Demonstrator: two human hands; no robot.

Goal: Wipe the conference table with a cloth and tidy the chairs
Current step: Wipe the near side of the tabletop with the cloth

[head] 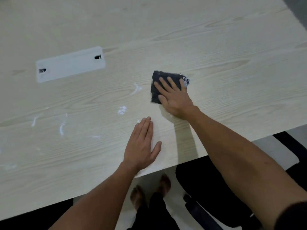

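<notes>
Dark cloth (163,85): lying flat on the pale wood-grain conference table (216,52), largely covered by the right hand (174,97), fingers spread straight, pressing down on it. Left hand (142,145): flat on the tabletop near the front edge, fingers straight, holding nothing. White smears (122,110): left of the cloth. Grey cable-port cover (70,63): further left. Black chair (207,188): below the table edge, mostly hidden by the right forearm. Feet blurred.

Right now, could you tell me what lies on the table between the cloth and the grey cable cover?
In the head view, only bare table and one curved white smear separate cloth and cover.
</notes>
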